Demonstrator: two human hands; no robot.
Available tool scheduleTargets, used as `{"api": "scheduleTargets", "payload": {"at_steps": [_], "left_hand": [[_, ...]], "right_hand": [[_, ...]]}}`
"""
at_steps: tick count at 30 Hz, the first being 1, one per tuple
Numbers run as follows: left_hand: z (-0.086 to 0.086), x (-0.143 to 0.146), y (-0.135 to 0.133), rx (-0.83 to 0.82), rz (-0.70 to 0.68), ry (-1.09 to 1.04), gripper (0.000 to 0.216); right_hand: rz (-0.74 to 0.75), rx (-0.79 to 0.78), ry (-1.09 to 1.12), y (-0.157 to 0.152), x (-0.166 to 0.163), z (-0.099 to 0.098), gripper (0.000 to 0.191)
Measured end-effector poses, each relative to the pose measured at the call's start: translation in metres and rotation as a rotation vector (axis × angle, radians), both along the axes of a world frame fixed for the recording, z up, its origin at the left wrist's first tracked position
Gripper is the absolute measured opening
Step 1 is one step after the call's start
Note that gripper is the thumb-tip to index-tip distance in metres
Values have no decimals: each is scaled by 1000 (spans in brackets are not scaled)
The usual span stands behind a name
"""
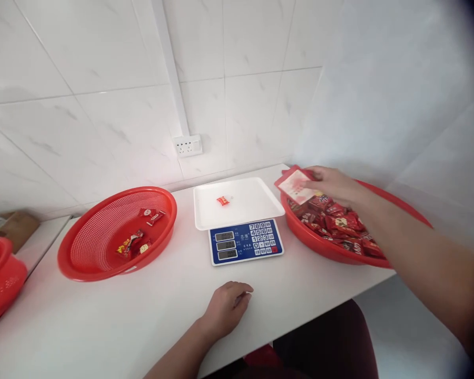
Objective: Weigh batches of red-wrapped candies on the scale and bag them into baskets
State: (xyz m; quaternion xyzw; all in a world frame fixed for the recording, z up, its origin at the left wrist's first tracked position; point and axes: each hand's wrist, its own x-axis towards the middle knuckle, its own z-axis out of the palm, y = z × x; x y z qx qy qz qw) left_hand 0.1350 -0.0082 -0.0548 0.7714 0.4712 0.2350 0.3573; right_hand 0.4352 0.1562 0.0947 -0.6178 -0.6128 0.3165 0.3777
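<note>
My right hand [329, 183] grips a red packet with a cream panel [294, 187], tilted over the left rim of a red basket [312, 242]. Several red-wrapped sweets [342, 223] fill that basket. On the tabletop in front of the scale, my left hand [228, 308] rests with its fingers loosely curled; nothing shows in them. A digital scale [247, 242] with a blue keypad stands between the two hands. One small red-wrapped sweet [223, 201] lies on its white tray [256, 202]. The readings on its displays are too faint to make out.
To the left stands a red mesh basket [73, 258] with several wrapped sweets [134, 245] inside. Another red basket [2, 279] and a cardboard box [18, 229] are at the far left. A tiled wall with a socket [187, 146] rises behind the white table [161, 300].
</note>
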Motion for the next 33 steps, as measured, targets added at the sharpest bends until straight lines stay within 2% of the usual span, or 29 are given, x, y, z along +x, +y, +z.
{"api": "scheduleTargets", "payload": {"at_steps": [5,7,10,13,16,20,23,26,29,31,33], "left_hand": [[1,-1,2,1,36,-6,25],[2,-2,3,1,45,-9,25],[3,-2,4,0,44,-8,26],[3,-2,3,-1,36,1,27],[2,-1,2,6,12,24,28],[0,0,1,19,-13,44,28],[2,0,0,15,-11,54,28],[4,1,1,14,-8,64,27],[5,1,2,15,-9,70,27],[4,1,2,13,-10,70,28],[3,1,2,9,-8,64,28]], "right_hand": [[243,-151,151,18,-85,-22,41],[287,-156,110,26,-107,-30,45],[249,-73,-90,35,-121,-37,48],[241,-88,-198,38,-120,-40,41],[269,-169,-109,37,-114,-41,38],[287,-184,36,36,-108,-40,27],[250,-90,83,40,-101,-34,16],[64,73,88,48,-86,-30,13],[-123,201,-126,57,-68,-33,16],[-138,183,-319,59,-63,-40,19],[-92,119,-408,58,-65,-49,20]]}}
